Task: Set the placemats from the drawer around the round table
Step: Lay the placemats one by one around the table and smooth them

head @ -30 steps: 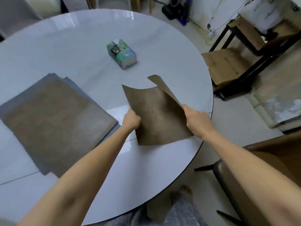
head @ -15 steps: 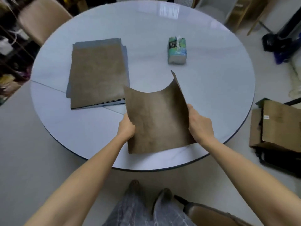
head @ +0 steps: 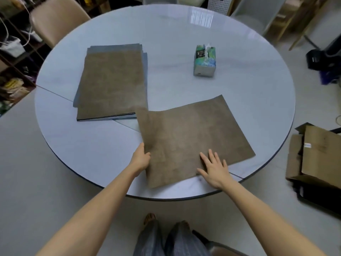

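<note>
One brown placemat [head: 191,133] lies flat on the round white table [head: 249,100], near its front edge. My left hand [head: 141,158] holds the mat's left edge, thumb on top. My right hand [head: 215,168] lies flat on the mat's near right part, fingers straight and spread. A stack of brown and grey placemats [head: 112,82] sits on the table's left half, a corner of it touching or just under the single mat's far left corner.
A green tissue box [head: 204,60] stands right of the stack. A beige chair [head: 55,23] is at the far left of the table. Flattened cardboard boxes [head: 317,156] lie on the floor to the right. Cluttered shelves line the left wall.
The placemat, held up and bowed between both hands before, now lies flat on the table. My right hand let go of its edge and spread flat on top.
</note>
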`<control>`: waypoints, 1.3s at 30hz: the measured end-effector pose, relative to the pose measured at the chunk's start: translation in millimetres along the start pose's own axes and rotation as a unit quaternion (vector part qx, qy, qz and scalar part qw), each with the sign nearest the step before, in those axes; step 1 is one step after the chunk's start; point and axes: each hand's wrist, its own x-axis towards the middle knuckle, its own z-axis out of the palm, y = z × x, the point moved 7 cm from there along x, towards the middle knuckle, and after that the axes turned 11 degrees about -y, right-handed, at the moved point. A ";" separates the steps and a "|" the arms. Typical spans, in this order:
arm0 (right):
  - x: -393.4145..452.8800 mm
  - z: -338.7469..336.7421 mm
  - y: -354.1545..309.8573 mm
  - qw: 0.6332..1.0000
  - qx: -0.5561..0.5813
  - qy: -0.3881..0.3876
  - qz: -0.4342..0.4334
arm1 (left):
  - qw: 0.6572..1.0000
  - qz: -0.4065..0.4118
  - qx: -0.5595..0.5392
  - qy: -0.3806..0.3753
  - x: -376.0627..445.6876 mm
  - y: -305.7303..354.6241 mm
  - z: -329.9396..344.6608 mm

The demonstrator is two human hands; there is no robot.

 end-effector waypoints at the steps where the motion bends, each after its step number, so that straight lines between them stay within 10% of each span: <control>1: 0.2 7.0 6.9 1.000 0.001 -0.002 0.010 | 1.000 0.005 -0.007 -0.007 2.1 0.7 5.2; 39: -24.7 23.5 -0.1 0.991 0.034 0.072 0.110 | 0.969 -0.032 0.238 0.049 -3.1 -16.9 13.4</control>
